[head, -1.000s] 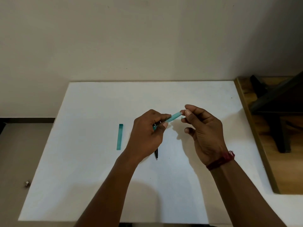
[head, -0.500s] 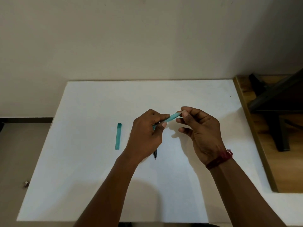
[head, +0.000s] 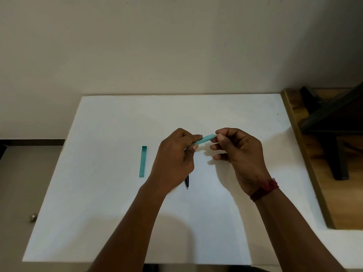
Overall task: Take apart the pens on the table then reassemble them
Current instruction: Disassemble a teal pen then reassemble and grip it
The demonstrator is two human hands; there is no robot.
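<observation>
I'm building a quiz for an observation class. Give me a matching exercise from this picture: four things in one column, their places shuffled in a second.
Things:
1 barrel
2 cap
3 dark pen
4 red band

Places:
a around the wrist of the right hand
b flat on the table, left of the left hand
c pinched between both hands
d poking out from under the left hand

Pairs: 1-c; 2-b; 3-d; 4-a
</observation>
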